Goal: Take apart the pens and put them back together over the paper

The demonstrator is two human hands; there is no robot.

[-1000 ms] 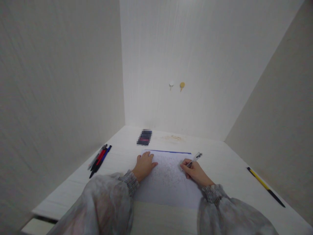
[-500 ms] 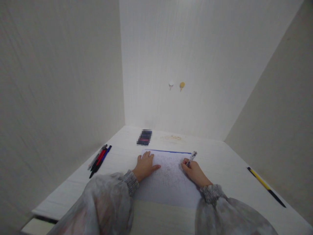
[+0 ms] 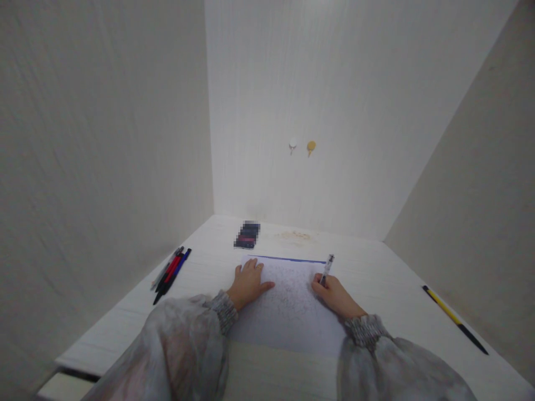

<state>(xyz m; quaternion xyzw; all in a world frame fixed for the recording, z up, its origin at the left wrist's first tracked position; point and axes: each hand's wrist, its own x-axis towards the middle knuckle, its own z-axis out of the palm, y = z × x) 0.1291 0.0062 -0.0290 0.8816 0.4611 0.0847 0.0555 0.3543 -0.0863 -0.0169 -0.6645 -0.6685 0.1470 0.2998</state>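
A sheet of white paper (image 3: pixel 288 328) covered in faint handwriting lies on the desk, a blue strip showing along its far edge. Flat on its left side rests my left hand (image 3: pixel 249 284), fingers spread and holding nothing. Near the paper's right edge, my right hand (image 3: pixel 334 292) pinches a clear-barrelled pen (image 3: pixel 328 267), which leans with its top end up. The pen's tip is hidden behind my fingers. Both wrists come out of grey, gathered sleeve cuffs.
Several pens (image 3: pixel 172 273) lie bunched at the left. A dark, pixelated object (image 3: pixel 247 235) sits toward the back wall. At the far right is a yellow and black pen-like stick (image 3: pixel 453 317). Two hooks, one white (image 3: pixel 293 145) and one yellow (image 3: pixel 311 146), are on the wall. Walls enclose the desk.
My right hand has shifted slightly to the right and down, and the pen now stands a little more upright. My left hand and the paper stay put.
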